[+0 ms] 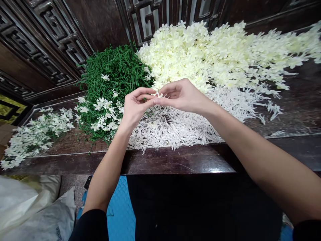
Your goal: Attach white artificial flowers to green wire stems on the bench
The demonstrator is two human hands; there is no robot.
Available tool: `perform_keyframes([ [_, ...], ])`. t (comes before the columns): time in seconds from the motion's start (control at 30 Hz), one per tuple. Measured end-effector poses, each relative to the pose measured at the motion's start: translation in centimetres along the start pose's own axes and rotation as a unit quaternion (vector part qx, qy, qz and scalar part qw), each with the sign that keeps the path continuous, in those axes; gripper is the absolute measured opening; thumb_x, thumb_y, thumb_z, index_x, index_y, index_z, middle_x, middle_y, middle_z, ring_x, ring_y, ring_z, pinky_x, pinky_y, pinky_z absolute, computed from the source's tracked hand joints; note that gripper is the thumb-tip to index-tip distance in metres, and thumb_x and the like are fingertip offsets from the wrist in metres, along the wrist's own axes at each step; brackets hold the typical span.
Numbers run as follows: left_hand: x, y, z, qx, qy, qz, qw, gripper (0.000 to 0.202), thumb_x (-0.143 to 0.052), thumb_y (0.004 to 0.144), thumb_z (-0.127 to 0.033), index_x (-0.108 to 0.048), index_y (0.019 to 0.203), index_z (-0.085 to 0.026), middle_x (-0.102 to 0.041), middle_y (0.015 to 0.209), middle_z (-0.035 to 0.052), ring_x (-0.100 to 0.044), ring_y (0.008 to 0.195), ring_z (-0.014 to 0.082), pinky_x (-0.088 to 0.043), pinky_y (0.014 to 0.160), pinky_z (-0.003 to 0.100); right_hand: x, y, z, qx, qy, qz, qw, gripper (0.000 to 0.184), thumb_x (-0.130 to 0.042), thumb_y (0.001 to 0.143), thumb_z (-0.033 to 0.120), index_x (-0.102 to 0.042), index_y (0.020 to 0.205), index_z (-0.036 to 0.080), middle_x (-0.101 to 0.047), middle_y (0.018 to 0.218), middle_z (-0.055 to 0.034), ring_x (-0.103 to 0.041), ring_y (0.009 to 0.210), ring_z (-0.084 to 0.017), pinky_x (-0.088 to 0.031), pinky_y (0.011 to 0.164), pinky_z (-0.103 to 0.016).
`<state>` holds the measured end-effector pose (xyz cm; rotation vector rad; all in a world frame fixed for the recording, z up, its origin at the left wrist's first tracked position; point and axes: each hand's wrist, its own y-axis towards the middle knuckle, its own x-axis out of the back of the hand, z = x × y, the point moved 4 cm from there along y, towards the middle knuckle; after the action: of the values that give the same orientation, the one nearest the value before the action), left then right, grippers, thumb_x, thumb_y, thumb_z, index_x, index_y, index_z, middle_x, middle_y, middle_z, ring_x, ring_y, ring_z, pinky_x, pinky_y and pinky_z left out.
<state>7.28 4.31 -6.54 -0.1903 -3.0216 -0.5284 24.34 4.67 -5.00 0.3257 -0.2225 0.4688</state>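
Note:
My left hand (135, 104) and my right hand (184, 95) meet fingertip to fingertip, both closed in a pinch. Between them a small white artificial flower (158, 95) shows, mostly hidden by the fingers. A bit of green, perhaps its stem, is visible inside my left hand's curl. Behind the left hand lies a heap of green plastic stems (112, 70), with several finished white flowers (106, 113) on its near side. Loose cream petals (180, 57) are piled behind my right hand. White stamen pieces (173, 129) spread beneath both hands.
More white flowers on stems (40, 134) lie at the bench's left end. The dark wooden bench (180, 160) has a carved panel (100, 20) behind it. White sacks (32, 207) stand at lower left, beside a blue mat (121, 204) on the floor.

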Motion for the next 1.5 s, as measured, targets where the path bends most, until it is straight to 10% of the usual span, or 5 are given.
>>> perform_keyframes([
  [0.6,-0.6,-0.4,0.1,0.096,0.071,0.029,0.992,0.026,-0.062,0.092,-0.008,-0.068,0.118,-0.01,-0.079,0.098,0.0089,-0.073,0.082,0.0123,-0.062,0.08,0.027,1.3,-0.1,0.1,-0.06,-0.029,-0.054,0.996,0.009,-0.081,0.079,0.017,-0.072,0.077,0.019,-0.074,0.076,-0.0066,-0.071,0.072,-0.022,-0.063,0.077,-0.046],
  [0.83,-0.4,-0.4,0.1,0.087,0.038,-0.001,0.995,0.009,-0.08,0.077,-0.016,-0.076,0.085,-0.013,-0.079,0.083,0.0061,-0.076,0.078,0.0142,-0.064,0.084,0.031,1.3,0.1,-0.3,-0.051,-0.048,-0.05,0.996,0.01,-0.077,0.078,0.014,-0.069,0.076,0.019,-0.071,0.077,-0.0069,-0.069,0.073,-0.026,-0.06,0.078,-0.053],
  [1.5,-0.7,-0.4,0.0,-0.009,0.192,0.032,0.981,0.015,-0.065,0.091,-0.023,-0.072,0.08,-0.018,-0.076,0.076,0.0045,-0.065,0.066,0.0122,-0.051,0.064,0.027,0.5,0.0,-0.3,-0.037,-0.036,-0.017,0.999,0.007,-0.077,0.081,0.016,-0.071,0.079,0.019,-0.07,0.078,-0.006,-0.069,0.077,-0.025,-0.061,0.079,-0.051],
])
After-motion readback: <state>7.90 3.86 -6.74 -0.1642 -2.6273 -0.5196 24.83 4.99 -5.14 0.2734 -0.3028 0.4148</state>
